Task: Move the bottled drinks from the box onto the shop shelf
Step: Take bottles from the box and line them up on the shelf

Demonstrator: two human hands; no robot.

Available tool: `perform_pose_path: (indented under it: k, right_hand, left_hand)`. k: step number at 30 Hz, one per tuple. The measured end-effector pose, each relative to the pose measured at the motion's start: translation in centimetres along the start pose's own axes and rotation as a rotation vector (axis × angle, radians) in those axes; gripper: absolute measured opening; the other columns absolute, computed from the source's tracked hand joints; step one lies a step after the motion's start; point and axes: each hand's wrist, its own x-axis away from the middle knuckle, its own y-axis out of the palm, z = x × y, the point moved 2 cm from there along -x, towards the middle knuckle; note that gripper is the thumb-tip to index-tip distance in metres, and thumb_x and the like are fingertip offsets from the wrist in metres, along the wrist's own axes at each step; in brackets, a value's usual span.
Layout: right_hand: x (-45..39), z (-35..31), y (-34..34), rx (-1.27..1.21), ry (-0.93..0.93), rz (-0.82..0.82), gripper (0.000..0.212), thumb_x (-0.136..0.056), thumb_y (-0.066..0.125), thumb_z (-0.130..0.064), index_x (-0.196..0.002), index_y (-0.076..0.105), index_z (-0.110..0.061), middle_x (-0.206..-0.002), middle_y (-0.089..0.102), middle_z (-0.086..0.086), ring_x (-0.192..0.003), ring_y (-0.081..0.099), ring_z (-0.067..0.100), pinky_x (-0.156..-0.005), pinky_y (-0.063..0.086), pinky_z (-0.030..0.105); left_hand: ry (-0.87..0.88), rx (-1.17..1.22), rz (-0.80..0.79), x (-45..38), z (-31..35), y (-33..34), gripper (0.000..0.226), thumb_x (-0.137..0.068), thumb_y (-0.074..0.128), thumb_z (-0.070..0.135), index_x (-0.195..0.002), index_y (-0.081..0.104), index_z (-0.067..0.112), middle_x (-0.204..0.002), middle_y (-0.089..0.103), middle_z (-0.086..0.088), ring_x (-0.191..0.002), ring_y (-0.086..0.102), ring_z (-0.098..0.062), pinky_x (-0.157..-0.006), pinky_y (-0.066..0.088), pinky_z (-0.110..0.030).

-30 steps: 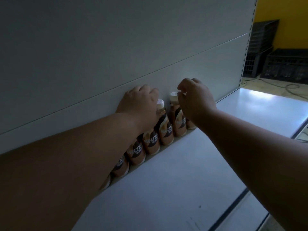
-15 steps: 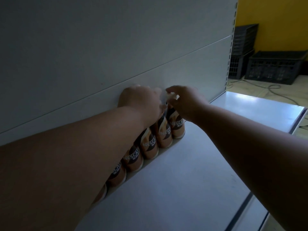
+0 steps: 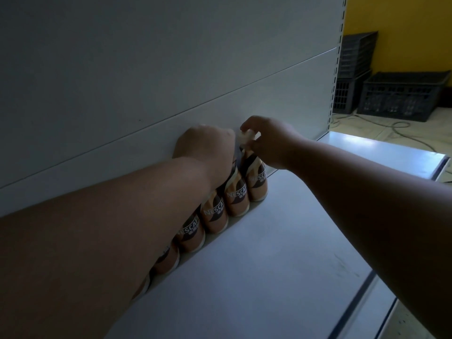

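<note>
- Both arms reach deep onto the shelf (image 3: pixel 281 253), where a row of bottles (image 3: pixel 215 214) stands tight against the back panel (image 3: pixel 171 81). That looks deliberate: filling from the rear leaves the front of the shelf free for more.
- Right hand (image 3: pixel 271 143) pinches the white cap of the end bottle (image 3: pixel 255 182), fingers curled over the top. The grip is closed on that cap, likely to steer the bottle snug against its neighbour.
- Left hand (image 3: pixel 205 152) sits clenched over the tops of the next bottles along. Whether it truly grips one or only steadies the row, I cannot tell, since the fingers are hidden behind the knuckles.
- The bottles stand upright, side by side and touching, running from the hands back under the left forearm.
- Their look: tan and dark brown sleeves with swirling bands, pale lettering facing forward, white caps, narrow necks over rounder bodies.
- The light is dim, so fine label detail is lost.
- The box is not in view; dark crates (image 3: pixel 401 96) sit on the floor beyond the shelf's far end.
</note>
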Motion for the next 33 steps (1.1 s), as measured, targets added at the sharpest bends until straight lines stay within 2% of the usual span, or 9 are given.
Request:
perform_pose_path:
  k: [3,8,10,13,15,21,26,30,33]
  right_hand:
    - [-0.2,-0.5,-0.1,0.058,0.002,0.012,0.037,-0.087,0.069,-0.034,-0.121,0.056,-0.026,-0.109,0.053,0.004,-0.088,0.056,0.021,-0.064,0.049,0.03]
    - [-0.2,-1.1,0.4,0.061,0.001,0.075,0.031,-0.091,0.063,-0.026,-0.121,0.061,-0.022,-0.116,0.059,0.008,-0.093,0.055,0.023,-0.068,0.046,0.032]
    - [-0.1,-1.1,0.5,0.038,0.002,0.079,0.029,-0.092,0.061,-0.024,-0.121,0.061,-0.023,-0.117,0.06,0.006,-0.091,0.055,0.022,-0.064,0.045,0.028]
    - [-0.1,-1.0,0.5,0.044,-0.001,0.079,0.029,-0.09,0.064,-0.026,-0.119,0.061,-0.023,-0.114,0.061,0.005,-0.088,0.052,0.018,-0.058,0.037,0.026]
    - [0.0,-1.0,0.6,0.037,0.014,0.09,0.029,-0.09,0.065,-0.026,-0.119,0.06,-0.022,-0.113,0.061,0.005,-0.087,0.053,0.02,-0.058,0.038,0.027]
    - [0.4,-1.4,1.2,0.044,0.064,0.157,0.032,-0.09,0.061,-0.025,-0.121,0.058,-0.019,-0.112,0.059,0.007,-0.091,0.056,0.025,-0.068,0.045,0.033]
    - [0.7,-1.3,1.4,0.037,0.061,0.192,0.032,-0.089,0.064,-0.027,-0.119,0.058,-0.016,-0.111,0.059,0.009,-0.086,0.053,0.024,-0.065,0.04,0.03]
    - [0.9,-1.4,1.2,0.033,0.058,0.181,0.034,-0.089,0.066,-0.027,-0.12,0.057,-0.015,-0.113,0.058,0.01,-0.093,0.057,0.029,-0.073,0.05,0.038]
    - [1.0,-1.7,1.2,0.041,0.063,0.187,0.032,-0.089,0.065,-0.026,-0.117,0.056,-0.013,-0.112,0.057,0.011,-0.093,0.058,0.031,-0.076,0.053,0.042]
  left_hand:
    - [0.004,0.003,0.011,-0.2,0.0,0.2,0.011,-0.093,0.05,0.023,-0.099,0.055,0.015,-0.099,0.061,-0.011,-0.085,0.05,-0.026,-0.066,0.035,-0.036]
    - [0.017,-0.022,0.009,-0.3,-0.2,0.4,0.02,-0.094,0.05,0.034,-0.099,0.052,0.016,-0.099,0.06,-0.01,-0.084,0.046,-0.024,-0.064,0.034,-0.035]
    - [0.025,-0.031,0.016,-0.2,-0.2,0.4,0.022,-0.095,0.05,0.036,-0.101,0.052,0.015,-0.1,0.059,-0.01,-0.09,0.051,-0.026,-0.065,0.034,-0.035]
    - [0.037,-0.036,0.042,-0.1,-0.1,0.4,0.018,-0.095,0.049,0.034,-0.096,0.049,0.016,-0.099,0.059,-0.011,-0.085,0.046,-0.024,-0.065,0.035,-0.035]
    - [0.033,-0.025,0.044,-0.1,-0.1,0.3,0.017,-0.096,0.049,0.034,-0.095,0.048,0.017,-0.1,0.059,-0.011,-0.088,0.049,-0.025,-0.065,0.035,-0.035]
    - [0.044,-0.01,0.053,0.0,-0.1,0.5,0.019,-0.095,0.05,0.034,-0.088,0.038,0.021,-0.1,0.059,-0.011,-0.097,0.053,-0.029,-0.066,0.034,-0.035]
    - [0.055,-0.02,0.064,-0.1,-0.1,0.8,0.019,-0.095,0.051,0.033,-0.099,0.051,0.014,-0.101,0.058,-0.012,-0.099,0.053,-0.03,-0.067,0.035,-0.034]
    - [0.078,-0.001,0.083,0.0,-0.3,1.1,0.017,-0.094,0.05,0.03,-0.098,0.052,0.014,-0.099,0.058,-0.012,-0.097,0.052,-0.03,-0.066,0.033,-0.035]
    - [0.085,-0.013,0.089,0.1,-0.2,1.1,0.017,-0.095,0.049,0.029,-0.099,0.053,0.014,-0.099,0.058,-0.011,-0.096,0.052,-0.029,-0.066,0.033,-0.034]
